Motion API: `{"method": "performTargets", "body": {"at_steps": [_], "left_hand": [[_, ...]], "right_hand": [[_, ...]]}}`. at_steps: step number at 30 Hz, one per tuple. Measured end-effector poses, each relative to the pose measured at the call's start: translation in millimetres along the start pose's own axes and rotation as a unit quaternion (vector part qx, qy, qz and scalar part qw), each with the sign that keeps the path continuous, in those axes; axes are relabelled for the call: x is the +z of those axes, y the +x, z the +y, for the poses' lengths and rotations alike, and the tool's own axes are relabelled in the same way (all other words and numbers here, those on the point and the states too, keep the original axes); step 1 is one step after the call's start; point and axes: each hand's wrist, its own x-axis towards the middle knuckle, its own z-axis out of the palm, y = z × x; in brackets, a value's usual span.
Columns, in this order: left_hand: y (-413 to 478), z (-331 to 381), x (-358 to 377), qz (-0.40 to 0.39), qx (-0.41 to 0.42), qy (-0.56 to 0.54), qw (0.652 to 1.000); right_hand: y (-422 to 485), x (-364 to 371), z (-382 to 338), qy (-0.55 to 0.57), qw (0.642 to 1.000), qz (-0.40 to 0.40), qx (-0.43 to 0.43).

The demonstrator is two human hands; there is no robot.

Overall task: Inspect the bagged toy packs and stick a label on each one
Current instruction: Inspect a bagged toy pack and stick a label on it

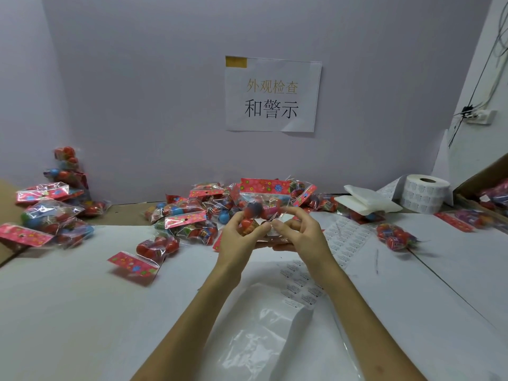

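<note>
I hold one clear toy pack point(264, 198) with a red flowered header upright above the white table point(82, 312). My left hand point(238, 237) grips its lower left side, over red and blue balls. My right hand point(298, 233) pinches the bag's lower right front with thumb and forefinger; I cannot tell whether a label is under them. A heap of similar packs point(192, 213) lies behind my hands. A sheet of small white labels point(345, 237) lies just right of my right hand.
More packs pile up at the far left point(52, 210), and one lies alone at the front left point(143, 257). A label roll point(424, 195) and white foam pads point(368, 200) stand back right. A cardboard box point(483, 188) holds packs at the right edge. Crinkled plastic film point(264, 334) lies between my forearms.
</note>
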Motion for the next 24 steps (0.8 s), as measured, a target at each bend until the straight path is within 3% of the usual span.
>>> {"method": "performTargets", "body": {"at_steps": [6,17,24], "left_hand": [[-0.6,2.6,-3.4,-0.046,-0.034,-0.053,0.997],[-0.1,0.1,2.5,-0.014,-0.039,-0.007,0.999],[-1.1,3.1,-2.2,-0.017,-0.039,-0.049,0.998]], "right_hand": [[-0.8,-4.4,-7.4,0.062,0.998,-0.002,0.023],[-0.1,-0.2,-1.9,0.007,1.000,0.017,0.023],[-3.8,1.3,-5.7,-0.016,1.000,-0.017,-0.010]]}}
